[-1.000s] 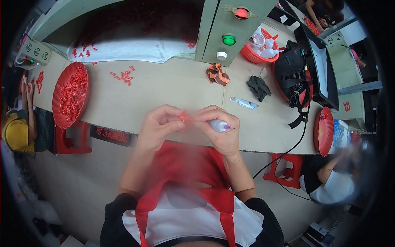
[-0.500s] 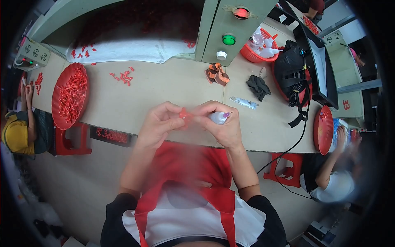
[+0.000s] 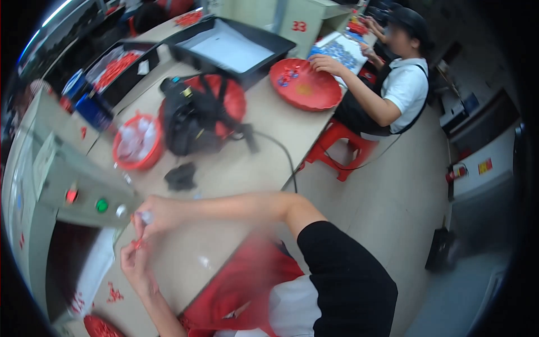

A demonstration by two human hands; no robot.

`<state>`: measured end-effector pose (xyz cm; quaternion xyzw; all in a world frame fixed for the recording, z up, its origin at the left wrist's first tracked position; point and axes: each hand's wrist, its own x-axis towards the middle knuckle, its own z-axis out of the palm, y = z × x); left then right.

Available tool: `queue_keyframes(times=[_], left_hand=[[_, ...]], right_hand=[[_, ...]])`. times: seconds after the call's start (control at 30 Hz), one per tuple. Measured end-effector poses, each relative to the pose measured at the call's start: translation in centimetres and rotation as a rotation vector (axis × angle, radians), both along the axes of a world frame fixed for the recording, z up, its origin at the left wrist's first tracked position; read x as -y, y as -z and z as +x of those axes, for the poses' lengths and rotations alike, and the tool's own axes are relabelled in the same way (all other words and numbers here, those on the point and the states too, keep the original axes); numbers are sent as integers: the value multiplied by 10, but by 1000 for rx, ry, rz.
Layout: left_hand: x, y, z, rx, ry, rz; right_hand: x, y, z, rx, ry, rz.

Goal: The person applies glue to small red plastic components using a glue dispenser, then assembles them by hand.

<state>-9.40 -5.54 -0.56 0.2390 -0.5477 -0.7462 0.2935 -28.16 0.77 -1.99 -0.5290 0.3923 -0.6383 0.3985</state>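
My right hand [image 3: 163, 216] is closed around a small translucent squeeze bottle [image 3: 147, 217], mostly hidden by the fingers; in the earlier frame its tip looked purple. Just below it, my left hand [image 3: 137, 267] pinches a small red plastic piece [image 3: 139, 244]. Its exact shape is blurred. Both hands are close together above the pale table [image 3: 185, 269]. A scatter of small red pieces [image 3: 115, 293] lies on the table past my left hand, and a red bowl [image 3: 101, 327] is cut off by the lower edge.
A machine housing [image 3: 84, 196] with coloured buttons stands beside my hands. Across the table are a dark crumpled cloth [image 3: 181, 177], a red basket of bottles [image 3: 137, 143], a black bag [image 3: 193, 121] and a black tray [image 3: 230, 48]. A seated person [image 3: 393, 84] reaches into a red bowl [image 3: 306, 92].
The view has swung to the right, so my hands now appear at the left and the neighbouring person is in fuller view. Both hands keep their holds on the bottle and the red piece.
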Motion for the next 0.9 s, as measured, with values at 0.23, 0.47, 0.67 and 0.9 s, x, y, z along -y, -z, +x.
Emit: queue_keyframes(times=[0.23, 0.47, 0.67, 0.9], left_hand=[[7, 17, -59, 7, 31, -87], [7, 30, -83, -41, -96, -186], [5, 26, -82, -42, -171, -321], [-4, 21, -91, 4, -147, -294]], right_hand=[[-19, -13, -54, 108, 84, 52], [0, 9, -67, -4, 233, 18], [6, 11, -60, -7, 263, 31], [6, 18, -60, 2, 238, 81]])
